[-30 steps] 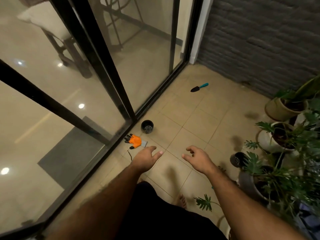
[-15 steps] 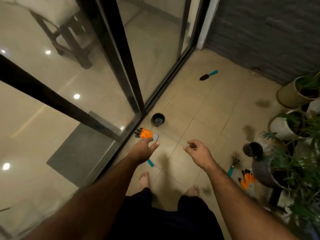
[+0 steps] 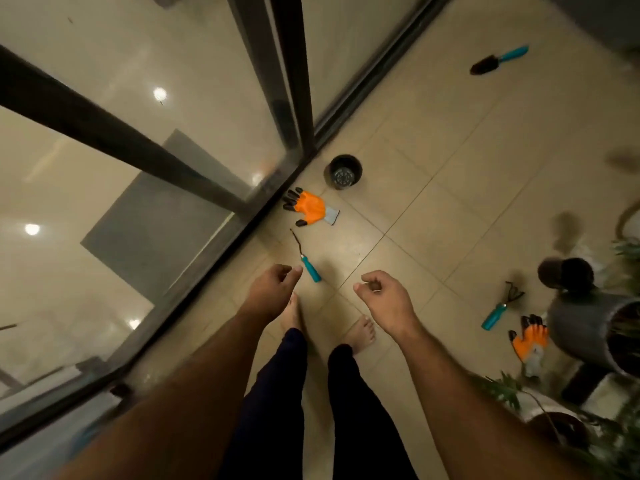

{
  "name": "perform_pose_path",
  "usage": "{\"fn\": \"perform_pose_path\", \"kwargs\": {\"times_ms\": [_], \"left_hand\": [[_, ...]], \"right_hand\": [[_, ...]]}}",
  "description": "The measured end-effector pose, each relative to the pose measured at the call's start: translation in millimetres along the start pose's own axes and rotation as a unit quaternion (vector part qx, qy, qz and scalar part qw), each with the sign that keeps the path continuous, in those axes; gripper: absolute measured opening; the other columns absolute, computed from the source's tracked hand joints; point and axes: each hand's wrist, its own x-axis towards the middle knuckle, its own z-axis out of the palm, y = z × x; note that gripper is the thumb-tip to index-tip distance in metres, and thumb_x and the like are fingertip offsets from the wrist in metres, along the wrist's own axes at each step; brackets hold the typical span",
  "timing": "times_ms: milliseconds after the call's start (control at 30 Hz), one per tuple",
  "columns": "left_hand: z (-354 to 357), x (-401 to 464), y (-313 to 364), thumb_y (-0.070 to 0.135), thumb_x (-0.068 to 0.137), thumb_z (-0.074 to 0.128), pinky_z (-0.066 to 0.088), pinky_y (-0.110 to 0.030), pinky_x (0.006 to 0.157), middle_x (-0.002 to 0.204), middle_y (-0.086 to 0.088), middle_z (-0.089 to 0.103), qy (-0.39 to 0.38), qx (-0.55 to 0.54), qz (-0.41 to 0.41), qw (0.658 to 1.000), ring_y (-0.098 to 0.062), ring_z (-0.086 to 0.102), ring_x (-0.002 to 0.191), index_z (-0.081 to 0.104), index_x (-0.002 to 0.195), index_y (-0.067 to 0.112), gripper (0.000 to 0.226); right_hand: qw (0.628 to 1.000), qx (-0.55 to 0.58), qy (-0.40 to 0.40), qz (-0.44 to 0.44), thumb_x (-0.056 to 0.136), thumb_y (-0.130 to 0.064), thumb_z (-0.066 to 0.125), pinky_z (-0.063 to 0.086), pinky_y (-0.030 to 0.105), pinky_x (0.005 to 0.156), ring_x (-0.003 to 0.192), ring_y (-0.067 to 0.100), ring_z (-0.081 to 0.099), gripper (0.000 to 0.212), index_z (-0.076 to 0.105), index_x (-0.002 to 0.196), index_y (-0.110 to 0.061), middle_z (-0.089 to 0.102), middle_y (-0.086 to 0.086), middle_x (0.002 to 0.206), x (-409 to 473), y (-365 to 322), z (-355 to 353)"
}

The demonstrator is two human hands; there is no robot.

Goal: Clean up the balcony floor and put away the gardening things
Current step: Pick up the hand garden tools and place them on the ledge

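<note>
On the beige tiled floor lie an orange glove (image 3: pixel 310 208) beside the glass door track, a thin teal-handled tool (image 3: pixel 306 260) just below it, and a small black pot (image 3: pixel 343 171) above it. A teal-handled trowel (image 3: pixel 498 60) lies far off at the top right. At the right a teal-handled hand rake (image 3: pixel 501 306) and a second orange glove (image 3: pixel 530 339) rest beside a grey planter (image 3: pixel 585 323). My left hand (image 3: pixel 273 289) hangs with loosely curled fingers, holding nothing, just left of the thin tool's handle. My right hand (image 3: pixel 384 297) hovers likewise, holding nothing.
A black-framed sliding glass door (image 3: pixel 284 98) runs along the left. Potted plants (image 3: pixel 602 441) crowd the right edge, with a dark pot (image 3: pixel 564 273) above the grey planter. My bare feet (image 3: pixel 360 332) stand on the tiles below my hands.
The view has tilted down and moved closer to the floor. The thin tool, the hand rake and the second glove have come into fuller view. Both hands have curled a little more.
</note>
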Motion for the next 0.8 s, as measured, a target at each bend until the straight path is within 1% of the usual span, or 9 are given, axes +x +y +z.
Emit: {"fn": "perform_pose_path", "kwargs": {"times_ms": [100,167,267,433,533,633,700,767,800], "left_hand": [[37,58,-32,0.053,0.1,0.043,0.047,-0.039,0.1,0.128,-0.006,0.061,-0.006,-0.025,-0.037,0.999,-0.021,0.058,0.113,0.054,0.136,0.015,0.054],[60,98,-51,0.051,0.1,0.044,0.048,-0.037,0.098,0.126,-0.006,0.061,-0.007,-0.037,-0.044,0.998,-0.021,0.058,0.112,0.054,0.135,0.014,0.052],[99,171,-86,0.05,0.1,0.046,0.047,-0.032,0.089,0.125,-0.005,0.061,-0.015,-0.043,-0.057,0.997,-0.02,0.059,0.11,0.054,0.135,0.015,0.051],[156,291,-144,0.049,0.097,0.054,0.053,-0.039,0.093,0.112,-0.008,0.068,0.034,-0.026,-0.095,0.995,-0.024,0.064,0.104,0.061,0.123,0.012,0.046],[188,351,-174,0.048,0.093,0.058,0.058,-0.041,0.084,0.095,-0.009,0.072,0.056,-0.017,-0.128,0.99,-0.028,0.069,0.091,0.064,0.104,0.011,0.038],[220,394,-192,0.059,0.088,0.06,0.06,-0.036,0.068,0.085,-0.006,0.069,0.071,-0.029,-0.156,0.985,-0.023,0.068,0.075,0.065,0.101,0.008,0.053],[238,413,-199,0.066,0.082,0.062,0.059,-0.034,0.065,0.088,-0.007,0.068,0.081,-0.047,-0.174,0.98,-0.022,0.067,0.075,0.062,0.103,0.009,0.06],[252,430,-203,0.068,0.078,0.066,0.061,-0.038,0.068,0.093,-0.008,0.067,0.095,-0.078,-0.184,0.975,-0.023,0.068,0.078,0.058,0.109,0.011,0.065],[257,436,-204,0.066,0.078,0.068,0.062,-0.04,0.07,0.096,-0.008,0.067,0.102,-0.09,-0.188,0.973,-0.025,0.068,0.08,0.056,0.113,0.012,0.066]], "right_hand": [[1.0,-0.01,-0.012,0.008,0.093,-0.028,0.066,0.044,0.018,0.069,0.101,0.012,0.058,0.03,0.062,0.121,-0.017,0.062,-0.003,0.109,59,36,35],[0.999,-0.026,-0.019,0.014,0.094,-0.026,0.064,0.047,0.022,0.071,0.1,0.013,0.057,0.031,0.061,0.122,-0.016,0.061,-0.003,0.109,99,59,60],[0.998,-0.059,-0.031,0.016,0.095,-0.024,0.061,0.044,0.024,0.078,0.1,0.012,0.056,0.032,0.061,0.125,-0.015,0.065,0.001,0.117,168,106,109],[0.996,-0.082,-0.032,0.01,0.093,-0.02,0.061,0.045,0.025,0.08,0.098,0.016,0.058,0.03,0.063,0.122,-0.011,0.067,0.007,0.116,269,174,179],[0.998,-0.067,-0.021,-0.005,0.093,-0.021,0.063,0.044,0.025,0.079,0.096,0.014,0.057,0.031,0.064,0.122,-0.009,0.067,0.006,0.113,316,204,207],[0.999,-0.049,-0.009,-0.021,0.093,-0.023,0.065,0.045,0.024,0.078,0.094,0.011,0.058,0.029,0.065,0.119,-0.011,0.067,0.002,0.109,348,234,226],[0.999,-0.034,0.005,-0.032,0.093,-0.023,0.064,0.044,0.015,0.072,0.087,0.005,0.058,0.023,0.066,0.114,-0.013,0.065,-0.004,0.101,360,249,232],[0.999,-0.011,0.025,-0.038,0.093,-0.021,0.064,0.039,0.003,0.062,0.078,-0.004,0.055,0.013,0.066,0.106,-0.017,0.061,-0.012,0.09,371,263,235],[0.999,-0.001,0.037,-0.04,0.093,-0.02,0.064,0.039,0.002,0.06,0.077,-0.005,0.054,0.009,0.065,0.101,-0.019,0.059,-0.015,0.085,374,269,235]]}}
